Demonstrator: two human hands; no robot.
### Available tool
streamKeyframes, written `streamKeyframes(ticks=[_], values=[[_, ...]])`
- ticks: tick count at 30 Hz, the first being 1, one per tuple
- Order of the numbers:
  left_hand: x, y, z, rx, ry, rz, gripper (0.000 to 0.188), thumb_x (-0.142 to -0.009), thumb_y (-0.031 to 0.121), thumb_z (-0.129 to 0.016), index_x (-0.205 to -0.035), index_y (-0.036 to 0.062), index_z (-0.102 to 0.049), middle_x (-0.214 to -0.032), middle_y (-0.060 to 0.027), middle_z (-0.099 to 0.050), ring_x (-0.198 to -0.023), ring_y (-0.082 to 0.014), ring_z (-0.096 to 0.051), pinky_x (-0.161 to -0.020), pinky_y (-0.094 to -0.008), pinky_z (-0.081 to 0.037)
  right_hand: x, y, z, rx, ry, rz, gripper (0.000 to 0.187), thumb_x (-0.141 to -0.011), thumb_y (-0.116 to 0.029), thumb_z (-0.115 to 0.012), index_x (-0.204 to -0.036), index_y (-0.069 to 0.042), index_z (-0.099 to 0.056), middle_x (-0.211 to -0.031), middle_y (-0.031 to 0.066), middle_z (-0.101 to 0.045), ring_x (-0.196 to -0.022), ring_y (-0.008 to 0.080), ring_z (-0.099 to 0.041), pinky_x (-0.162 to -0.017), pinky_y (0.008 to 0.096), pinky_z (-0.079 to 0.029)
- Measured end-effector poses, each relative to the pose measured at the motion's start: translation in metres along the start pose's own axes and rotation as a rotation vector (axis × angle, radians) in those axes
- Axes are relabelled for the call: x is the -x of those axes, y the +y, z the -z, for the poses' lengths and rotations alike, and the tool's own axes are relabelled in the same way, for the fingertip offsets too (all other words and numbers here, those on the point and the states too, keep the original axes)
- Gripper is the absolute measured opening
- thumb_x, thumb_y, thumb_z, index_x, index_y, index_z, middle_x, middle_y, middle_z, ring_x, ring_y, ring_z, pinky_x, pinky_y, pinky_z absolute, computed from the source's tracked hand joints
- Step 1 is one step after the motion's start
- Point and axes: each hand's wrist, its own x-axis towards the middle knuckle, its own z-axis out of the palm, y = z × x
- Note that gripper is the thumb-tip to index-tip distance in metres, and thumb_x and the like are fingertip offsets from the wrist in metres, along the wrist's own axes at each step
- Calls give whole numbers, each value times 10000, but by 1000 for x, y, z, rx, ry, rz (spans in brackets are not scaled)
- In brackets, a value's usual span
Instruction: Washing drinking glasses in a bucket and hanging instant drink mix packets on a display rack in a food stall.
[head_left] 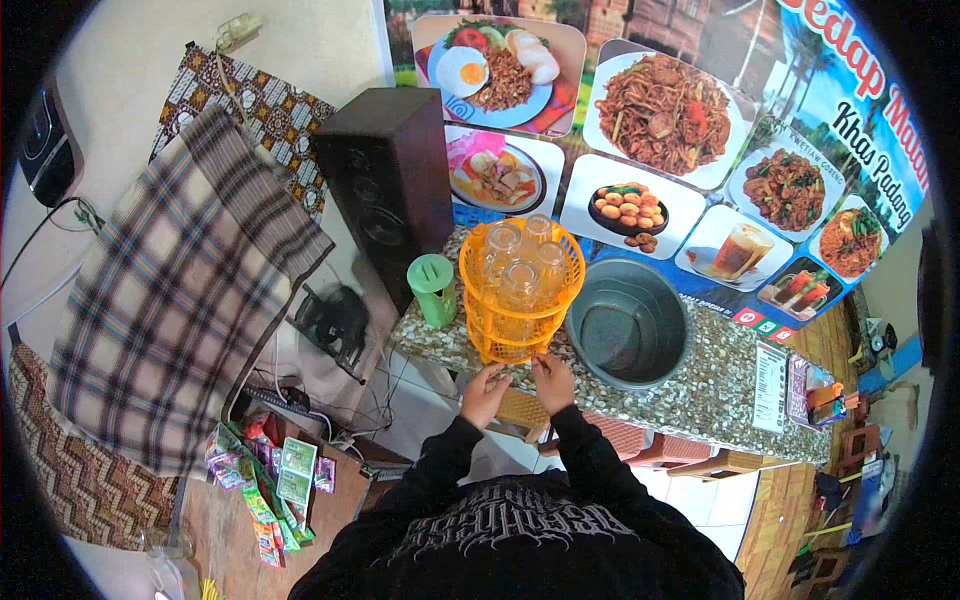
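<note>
An orange plastic basket (480, 312) with open, slatted sides stands on the speckled stone counter (715, 385). Several clear drinking glasses (521, 282) are gathered in its top, and more glass shows through the slats lower down. Just in front of the basket's base, at the counter's near edge, are both my hands. My left hand (484, 396) has its fingers drawn together. My right hand (552, 384) is pinched close to the basket's bottom rim; whether it touches the rim I cannot tell. What either hand holds, if anything, is too small to make out.
Beside the basket stand a green lidded container (432, 290) and a dark grey basin (628, 325). A tall black speaker (390, 175) rises behind on the left. Papers (770, 388) lie at the counter's right end. Colourful sachets (265, 490) rest on a wooden surface at lower left.
</note>
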Motion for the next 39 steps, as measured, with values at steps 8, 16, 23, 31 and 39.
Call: streamKeyframes(ticks=[8,16,23,31,39], values=[[78,140,35,2,-29,-258,534,-1051,133,-702,-1527,-12,-508,-1445,-233,-600,-1353,-349,-633,-1071,-409,-550,50,-117,101,26,-38,475,284,-996,-101,-700,-1263,-5,-716,-1216,214,-737,-1127,400,-710,-977,448,-561],[71,174,44,-52,78,-340,543,-1035,94,-706,-1538,1,-522,-1335,-175,-679,-1035,-206,-747,-835,-344,-613,37,-150,144,31,33,502,299,-984,-52,-706,-1279,1,-705,-1201,207,-730,-1043,365,-728,-900,415,-575],[42,218,43,-467,284,-478,562,-1001,138,-750,-1516,27,-556,-1100,-103,-739,-680,-106,-635,-621,-306,-525,-32,-154,162,59,41,550,331,-1009,-82,-700,-1324,15,-666,-933,175,-676,-799,324,-662,-741,431,-547],[-42,217,55,-677,526,-580,499,-1005,230,-739,-1439,30,-594,-1083,-161,-712,-690,-262,-683,-669,-395,-569,-123,-137,154,134,-128,403,484,-1081,-253,-633,-1492,-29,-512,-853,206,-677,-784,397,-687,-701,489,-534],[-102,175,58,-421,466,-350,348,-1004,223,-746,-1260,25,-617,-890,-141,-729,-684,-230,-678,-662,-357,-538,-166,-106,121,61,-78,308,532,-1075,-271,-631,-1532,-28,-509,-884,275,-713,-779,465,-704,-709,514,-548]])
